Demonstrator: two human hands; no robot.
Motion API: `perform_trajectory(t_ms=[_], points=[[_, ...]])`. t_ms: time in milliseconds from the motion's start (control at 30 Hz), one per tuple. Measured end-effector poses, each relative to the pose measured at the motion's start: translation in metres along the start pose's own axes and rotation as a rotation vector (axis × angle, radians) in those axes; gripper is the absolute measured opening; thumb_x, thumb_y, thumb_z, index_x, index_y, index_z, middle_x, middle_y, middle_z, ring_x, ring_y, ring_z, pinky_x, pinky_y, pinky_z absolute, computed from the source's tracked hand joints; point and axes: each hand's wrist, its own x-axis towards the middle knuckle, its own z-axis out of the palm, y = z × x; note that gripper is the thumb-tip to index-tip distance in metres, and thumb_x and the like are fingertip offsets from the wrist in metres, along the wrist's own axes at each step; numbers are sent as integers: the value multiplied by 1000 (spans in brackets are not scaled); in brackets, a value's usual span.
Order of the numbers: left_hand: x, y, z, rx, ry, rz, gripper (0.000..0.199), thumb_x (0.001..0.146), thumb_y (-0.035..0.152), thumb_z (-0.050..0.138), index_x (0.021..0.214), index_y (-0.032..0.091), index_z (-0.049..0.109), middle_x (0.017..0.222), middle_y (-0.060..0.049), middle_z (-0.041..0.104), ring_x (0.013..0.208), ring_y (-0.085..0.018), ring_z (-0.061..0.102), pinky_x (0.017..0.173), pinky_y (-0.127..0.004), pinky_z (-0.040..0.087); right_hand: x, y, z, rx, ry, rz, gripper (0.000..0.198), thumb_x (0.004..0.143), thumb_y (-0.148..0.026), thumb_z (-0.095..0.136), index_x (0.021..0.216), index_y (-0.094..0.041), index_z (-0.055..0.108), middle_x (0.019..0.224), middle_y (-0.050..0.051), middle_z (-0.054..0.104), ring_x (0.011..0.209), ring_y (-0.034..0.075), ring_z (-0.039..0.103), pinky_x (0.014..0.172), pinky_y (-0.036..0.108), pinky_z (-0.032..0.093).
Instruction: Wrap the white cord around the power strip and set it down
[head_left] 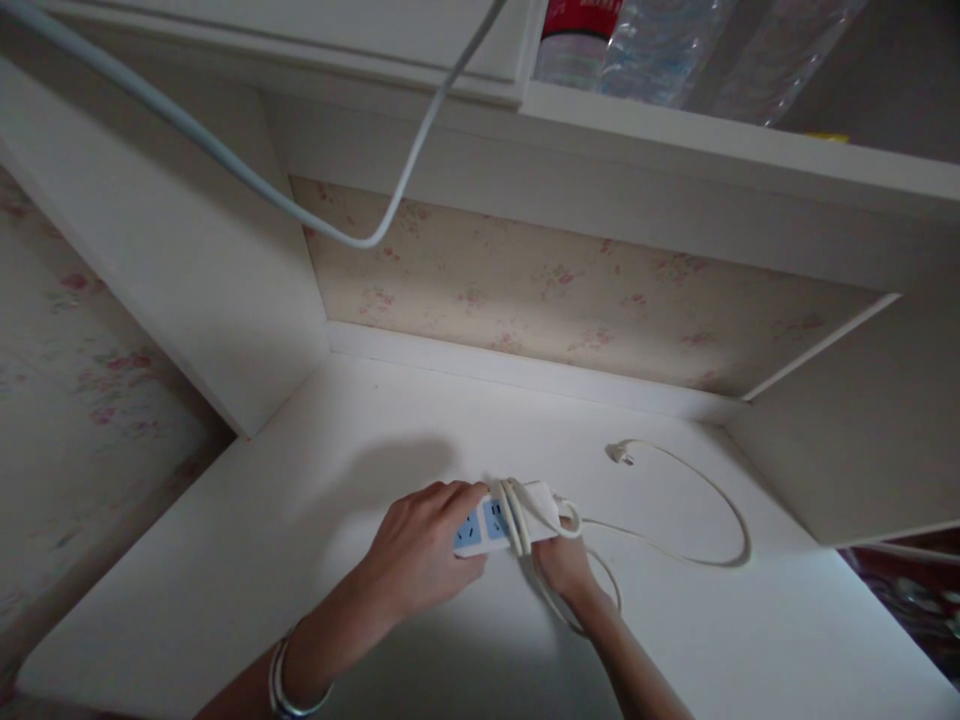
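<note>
A white power strip [470, 534] with blue socket faces is held above the white desktop, tilted slightly up to the right. Its cord [514, 517] is wound several times around the body. My left hand [427, 535] grips the strip's left end, fingers over the top edge and thumb below. At the right end, my right hand [562, 562] is closed under the strip, beside a loop of cord; its fingertips are partly hidden. The loose cord runs right across the desk to a plug [621, 454] lying on the surface.
The desktop [315, 450] is bounded by a left side panel [225, 250], a right panel [840, 430] and a floral back wall [525, 290]. Overhead, a shelf [712, 130] carries plastic bottles [660, 50]. A pale cable [360, 240] hangs in front.
</note>
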Motion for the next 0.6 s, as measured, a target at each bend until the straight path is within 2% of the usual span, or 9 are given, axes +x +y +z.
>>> perform_trajectory(t_ms=[133,333,467,600], points=[[7,-14,10,156,67,-84,48,79,31,60,125,30,45,112,-2,64,100,-23,60,80,-33,48,-16,-23,0,-1,-65,10,46,100,-29,25,74,-20,61,65,5,69,57,17,64,52,25,33],[18,-23,35,366,74,-184,50,79,16,55,127,25,45,109,-6,64,95,-24,60,79,-35,47,-22,-57,-25,-155,-17,-264,40,99,-27,30,72,-19,59,59,2,63,51,14,57,54,28,27],[14,-17,49,347,-45,-149,53,74,10,54,124,24,48,103,-5,66,88,-24,62,75,-36,48,-6,-61,-50,-250,83,-505,41,96,-24,37,61,-18,57,52,2,59,48,12,51,56,30,24],[3,-8,46,261,-196,10,50,69,11,57,117,24,53,101,-5,67,91,-25,62,80,-37,48,21,-56,-72,-247,179,-698,41,94,-24,41,57,-18,57,47,1,56,45,10,45,56,32,21]])
